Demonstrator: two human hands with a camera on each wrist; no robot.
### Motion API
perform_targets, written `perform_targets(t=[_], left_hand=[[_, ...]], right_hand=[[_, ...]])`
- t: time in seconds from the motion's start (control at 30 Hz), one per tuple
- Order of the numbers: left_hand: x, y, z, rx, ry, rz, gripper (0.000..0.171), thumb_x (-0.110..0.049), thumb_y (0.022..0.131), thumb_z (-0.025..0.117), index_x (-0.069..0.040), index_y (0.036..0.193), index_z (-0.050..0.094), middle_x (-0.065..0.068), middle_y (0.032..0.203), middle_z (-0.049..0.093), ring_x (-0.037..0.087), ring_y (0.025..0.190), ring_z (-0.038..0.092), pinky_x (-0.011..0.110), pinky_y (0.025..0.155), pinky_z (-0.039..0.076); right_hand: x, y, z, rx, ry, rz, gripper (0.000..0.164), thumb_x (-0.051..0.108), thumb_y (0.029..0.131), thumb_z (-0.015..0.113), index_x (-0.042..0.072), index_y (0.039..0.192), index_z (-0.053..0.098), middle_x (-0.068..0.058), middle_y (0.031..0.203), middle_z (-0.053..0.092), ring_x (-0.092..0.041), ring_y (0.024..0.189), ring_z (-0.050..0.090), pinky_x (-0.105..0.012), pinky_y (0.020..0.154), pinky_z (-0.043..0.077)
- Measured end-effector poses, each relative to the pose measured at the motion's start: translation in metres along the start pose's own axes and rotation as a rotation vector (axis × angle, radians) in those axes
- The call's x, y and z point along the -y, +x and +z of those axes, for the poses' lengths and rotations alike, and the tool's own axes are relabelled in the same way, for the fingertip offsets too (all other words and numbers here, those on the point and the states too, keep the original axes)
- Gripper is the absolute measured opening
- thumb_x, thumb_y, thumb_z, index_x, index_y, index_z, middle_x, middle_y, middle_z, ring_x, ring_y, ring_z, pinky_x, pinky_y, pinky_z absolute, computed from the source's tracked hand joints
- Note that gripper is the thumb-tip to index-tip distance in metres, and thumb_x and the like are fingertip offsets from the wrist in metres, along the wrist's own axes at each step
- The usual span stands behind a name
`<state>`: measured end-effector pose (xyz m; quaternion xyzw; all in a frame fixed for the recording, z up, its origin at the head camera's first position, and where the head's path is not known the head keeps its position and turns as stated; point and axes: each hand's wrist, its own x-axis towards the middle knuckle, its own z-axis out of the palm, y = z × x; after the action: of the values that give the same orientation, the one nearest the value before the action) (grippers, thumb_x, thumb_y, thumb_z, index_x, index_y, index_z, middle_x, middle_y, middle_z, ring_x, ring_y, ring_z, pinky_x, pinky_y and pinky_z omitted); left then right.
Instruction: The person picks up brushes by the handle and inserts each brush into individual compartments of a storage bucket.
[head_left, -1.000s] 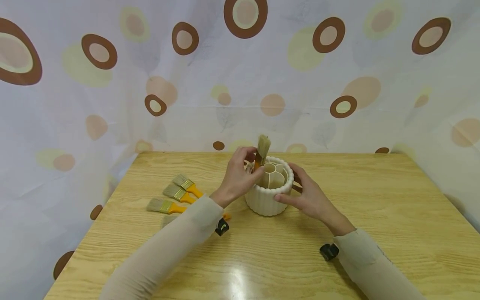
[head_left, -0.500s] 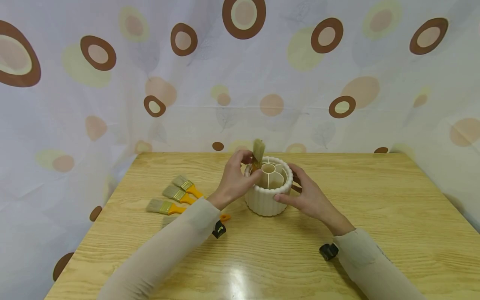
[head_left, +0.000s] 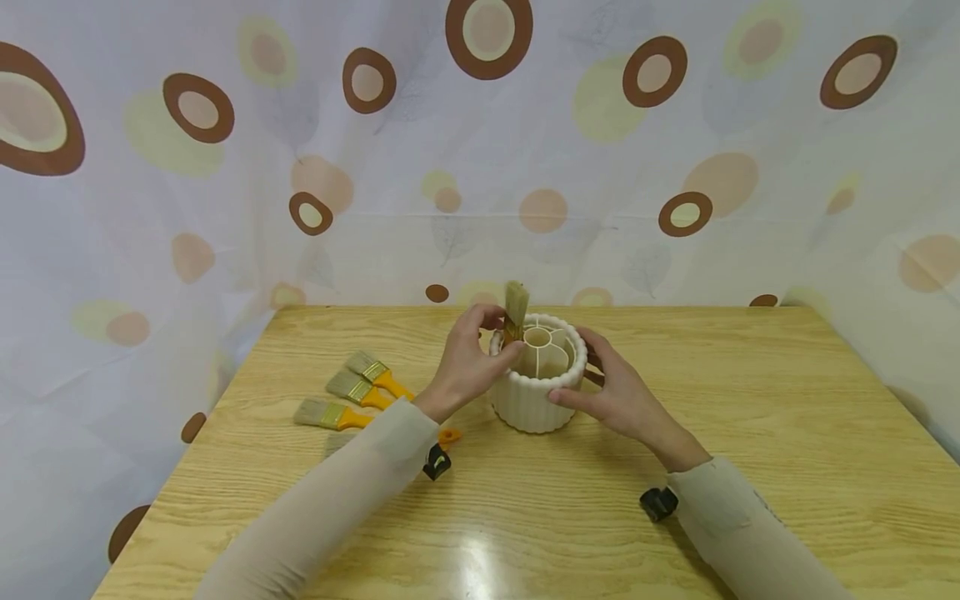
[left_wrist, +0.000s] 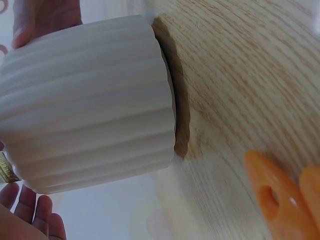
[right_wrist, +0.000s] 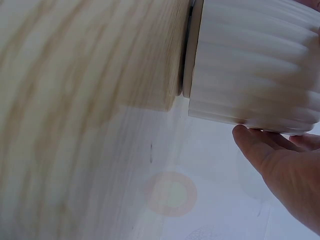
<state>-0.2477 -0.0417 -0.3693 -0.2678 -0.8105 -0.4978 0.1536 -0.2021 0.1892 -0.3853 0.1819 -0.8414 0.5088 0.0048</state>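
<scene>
Holder: a cream-white cylinder [head_left: 534, 404] with vertical ribs and a scalloped, beaded rim; inside, a small central ring joins curved dividers into petal-like compartments. It stands upright on the wooden table [head_left: 750, 375], nearer the far edge, about midway between the left and right edges.
Raised brush: a paintbrush [head_left: 515, 304], pale bristles up, nearly upright at the cylinder's left side.
Left hand: [head_left: 468, 362] thumb and fingers nearly closed, pinching the raised brush just below the bristles.
Right hand: [head_left: 618, 396] partly spread, gripping the cylinder's right side, thumb in front, fingers behind.
Hidden parts: the raised brush's handle is lost behind the thumb and rim; I cannot tell which compartment it meets. The right fingertips are mostly covered.
Loose brushes: three flat brushes [head_left: 322, 412] with gold ferrules and yellow-orange handles lie toward the table's left edge. The left sleeve [head_left: 330, 500] covers some handles and most of another brush, whose greyish bristles [head_left: 340, 443] peek out.
Cut off: the table's near edge; orange handle ends [left_wrist: 280, 197] in the left wrist view.
</scene>
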Motion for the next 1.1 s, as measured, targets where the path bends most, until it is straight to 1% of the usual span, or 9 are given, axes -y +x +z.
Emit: perform_targets(t=[0.13, 0.3, 0.53, 0.6, 0.7, 0.83, 0.97, 1.1], left_hand=[[0.0, 0.0, -0.001, 0.004, 0.006, -0.002, 0.04, -0.02, 0.082, 0.073, -0.006, 0.115, 0.056, 0.006, 0.106, 0.057, 0.023, 0.099, 0.053, 0.046, 0.091, 0.042], [-0.001, -0.002, -0.004, 0.008, 0.015, -0.033, 0.045, -0.024, 0.083, 0.074, -0.005, 0.119, 0.055, 0.008, 0.11, 0.057, 0.026, 0.103, 0.053, 0.047, 0.091, 0.043], [-0.002, -0.006, -0.01, 0.014, 0.025, -0.078, 0.048, -0.029, 0.084, 0.072, -0.006, 0.122, 0.054, 0.009, 0.114, 0.057, 0.021, 0.106, 0.052, 0.042, 0.091, 0.043], [-0.002, -0.007, -0.011, 0.018, 0.021, -0.084, 0.048, -0.029, 0.084, 0.072, -0.006, 0.122, 0.055, 0.01, 0.115, 0.057, 0.021, 0.107, 0.052, 0.041, 0.091, 0.043], [-0.003, -0.009, -0.014, 0.022, 0.021, -0.093, 0.047, -0.03, 0.084, 0.072, -0.006, 0.122, 0.055, 0.008, 0.115, 0.057, 0.02, 0.106, 0.051, 0.041, 0.091, 0.043], [-0.003, -0.011, -0.017, 0.018, 0.031, -0.098, 0.045, -0.029, 0.084, 0.072, -0.009, 0.121, 0.056, 0.002, 0.113, 0.057, 0.018, 0.105, 0.05, 0.039, 0.09, 0.042], [-0.001, -0.014, -0.021, 0.01, 0.042, -0.101, 0.043, -0.026, 0.084, 0.072, -0.01, 0.121, 0.056, 0.001, 0.113, 0.056, 0.019, 0.105, 0.051, 0.039, 0.089, 0.042], [0.0, -0.017, -0.024, 0.009, 0.051, -0.106, 0.042, -0.025, 0.084, 0.071, -0.011, 0.121, 0.056, 0.001, 0.114, 0.056, 0.018, 0.105, 0.051, 0.041, 0.088, 0.042]], right_hand=[[0.0, 0.0, 0.0, 0.002, -0.001, -0.002, 0.094, 0.037, 0.078, 0.079, 0.019, 0.15, 0.023, -0.006, 0.145, 0.038, -0.03, 0.132, 0.038, -0.054, 0.105, 0.032], [-0.002, 0.0, -0.001, 0.001, -0.003, -0.002, 0.093, 0.037, 0.078, 0.079, 0.02, 0.15, 0.023, -0.006, 0.145, 0.038, -0.031, 0.133, 0.037, -0.054, 0.105, 0.032], [-0.004, 0.001, -0.001, -0.001, 0.002, -0.002, 0.092, 0.036, 0.078, 0.079, 0.021, 0.15, 0.024, -0.006, 0.144, 0.038, -0.031, 0.133, 0.037, -0.055, 0.105, 0.032], [-0.005, 0.001, -0.001, -0.001, 0.006, -0.005, 0.091, 0.036, 0.078, 0.079, 0.021, 0.15, 0.024, -0.006, 0.144, 0.038, -0.031, 0.133, 0.037, -0.055, 0.105, 0.032], [-0.005, 0.001, -0.001, -0.001, 0.008, -0.008, 0.091, 0.035, 0.078, 0.079, 0.022, 0.15, 0.025, -0.005, 0.144, 0.039, -0.03, 0.133, 0.037, -0.055, 0.105, 0.032], [-0.004, 0.001, -0.001, 0.001, 0.007, -0.004, 0.091, 0.034, 0.078, 0.079, 0.022, 0.15, 0.024, -0.005, 0.144, 0.038, -0.03, 0.133, 0.037, -0.055, 0.105, 0.032], [0.0, 0.0, -0.002, 0.009, 0.007, 0.007, 0.091, 0.031, 0.079, 0.079, 0.019, 0.15, 0.024, -0.008, 0.145, 0.037, -0.033, 0.133, 0.036, -0.055, 0.105, 0.031], [0.006, -0.001, -0.002, 0.017, 0.015, 0.014, 0.092, 0.028, 0.079, 0.079, 0.013, 0.15, 0.022, -0.013, 0.146, 0.035, -0.036, 0.133, 0.035, -0.056, 0.105, 0.031]])
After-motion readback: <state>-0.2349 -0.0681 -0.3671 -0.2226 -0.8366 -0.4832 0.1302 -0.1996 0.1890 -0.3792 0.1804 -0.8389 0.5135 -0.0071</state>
